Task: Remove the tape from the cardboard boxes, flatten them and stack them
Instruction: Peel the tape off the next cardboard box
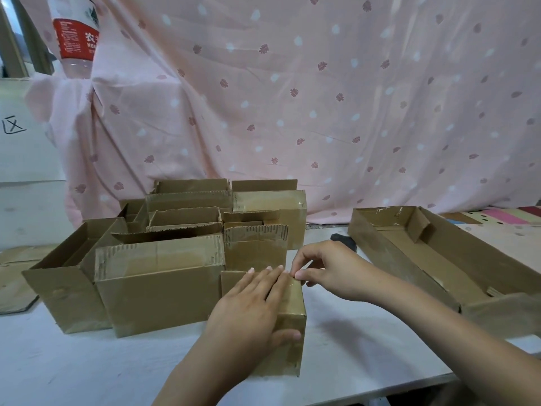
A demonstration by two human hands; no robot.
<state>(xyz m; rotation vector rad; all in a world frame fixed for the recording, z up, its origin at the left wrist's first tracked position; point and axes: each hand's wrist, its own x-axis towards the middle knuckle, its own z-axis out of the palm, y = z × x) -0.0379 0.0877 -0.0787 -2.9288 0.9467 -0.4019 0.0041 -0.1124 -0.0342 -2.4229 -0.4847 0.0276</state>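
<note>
Tape removal, small sealed box (288, 326). Left hand (248, 306) lies flat on top, fingers straight, steadying. Right hand (325, 273) pinches the tape end (296, 275) at the far top edge. Next, likely: peel back steadily.

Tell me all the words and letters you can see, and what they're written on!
"农" and "NO", cut off: red label of the clear plastic bottle.
"区", handwritten: white board at left.
Small white print on that label: too small to read.
Brown cardboard boxes: no words.
</note>
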